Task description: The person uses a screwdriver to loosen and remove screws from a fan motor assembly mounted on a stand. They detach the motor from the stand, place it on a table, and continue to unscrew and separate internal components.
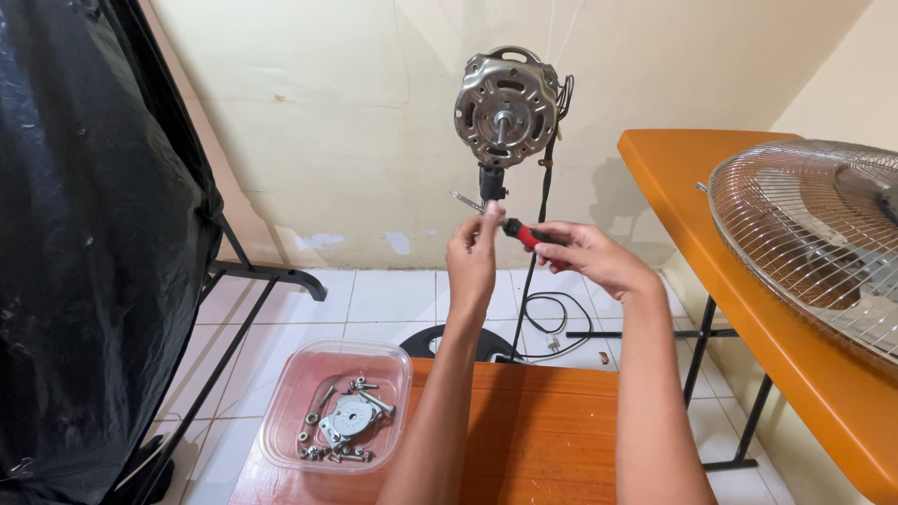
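Below the bare fan motor (506, 109), right hand (591, 258) grips a red-handled screwdriver (517, 232); left hand (473, 254) pinches its tip. Tool judged light, rigid; best held by the handle.

A clear plastic tub (281, 411) of metal screws and nuts (344, 432) sits on a low orange table (543, 430), a wire fan grille (804, 234) lying on the taller orange table (692, 215), black plastic sheeting (84, 234) hanging left.
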